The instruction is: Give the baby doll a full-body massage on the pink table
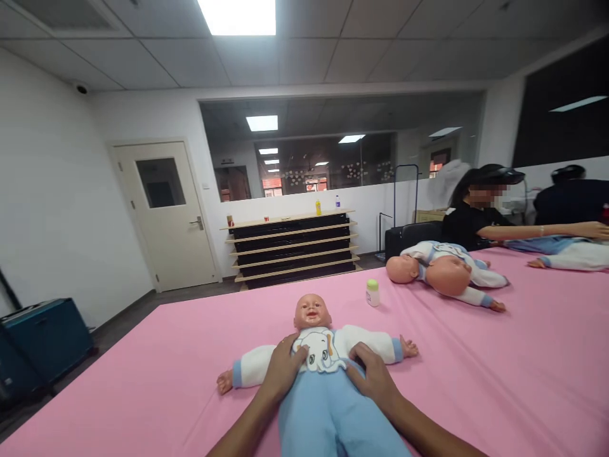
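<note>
A baby doll [327,400] lies on its back on a pink-covered table [166,355], its head away from me and its arms stretched out sideways. It wears a white top with a cartoon animal face on the chest and light blue trousers. My left hand [284,365] is wrapped round one side of its torso, thumb over the chest. On the other side of the waist, my right hand [373,371] grips the doll in the same way. Fingers of both hands are partly hidden. Beyond the doll's right-hand side stands a small white bottle [373,294] with a green cap.
Two more baby dolls [447,274] lie overlapping at the far right of the table. Behind them a person [476,209] in a dark cap and black top reaches towards another doll. Low stacked shelving [290,244] stands beyond the table, and a teal suitcase [47,343] at left.
</note>
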{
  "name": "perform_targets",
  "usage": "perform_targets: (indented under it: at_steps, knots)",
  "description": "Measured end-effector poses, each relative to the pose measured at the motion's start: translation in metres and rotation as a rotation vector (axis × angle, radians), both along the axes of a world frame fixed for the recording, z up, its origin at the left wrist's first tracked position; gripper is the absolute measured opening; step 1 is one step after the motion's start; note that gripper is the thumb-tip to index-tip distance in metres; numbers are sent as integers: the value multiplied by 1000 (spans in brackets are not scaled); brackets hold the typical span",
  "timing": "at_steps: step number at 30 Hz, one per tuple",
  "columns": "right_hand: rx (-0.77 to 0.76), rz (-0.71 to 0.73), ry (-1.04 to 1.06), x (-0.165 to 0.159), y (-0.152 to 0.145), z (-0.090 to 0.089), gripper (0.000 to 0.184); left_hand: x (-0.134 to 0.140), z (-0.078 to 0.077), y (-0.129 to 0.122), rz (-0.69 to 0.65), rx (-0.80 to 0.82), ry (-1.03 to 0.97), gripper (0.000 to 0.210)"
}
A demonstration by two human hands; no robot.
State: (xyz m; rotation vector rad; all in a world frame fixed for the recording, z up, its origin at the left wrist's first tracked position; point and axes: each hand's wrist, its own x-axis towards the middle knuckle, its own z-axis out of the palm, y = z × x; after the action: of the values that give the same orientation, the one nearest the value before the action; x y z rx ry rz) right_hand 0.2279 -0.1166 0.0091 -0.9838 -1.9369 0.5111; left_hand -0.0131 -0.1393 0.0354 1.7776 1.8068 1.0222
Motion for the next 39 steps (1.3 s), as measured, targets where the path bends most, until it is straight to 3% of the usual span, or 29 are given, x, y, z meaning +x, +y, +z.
perform_targets:
  at_steps: [5, 9, 18, 25, 31, 39]
  knots:
    - [46, 188, 100, -2, -12, 3, 23, 3, 14, -2, 79, -55, 114, 43]
    - [70, 213, 88, -5, -16, 3, 24, 4, 13, -6, 137, -79, 251, 37]
    - [97, 55, 50, -10, -19, 7, 14, 0, -8, -6, 125, 44, 228, 41]
    - [84, 40, 86, -11, -16, 9, 15, -1, -9, -5, 120, 41, 219, 38]
    - [106, -65, 100, -12, -12, 7, 13, -9, -16, 1, 91, 20, 213, 44]
    - [220, -246, -142, -7, 11, -5, 15, -21, -29, 13, 83, -43, 243, 53]
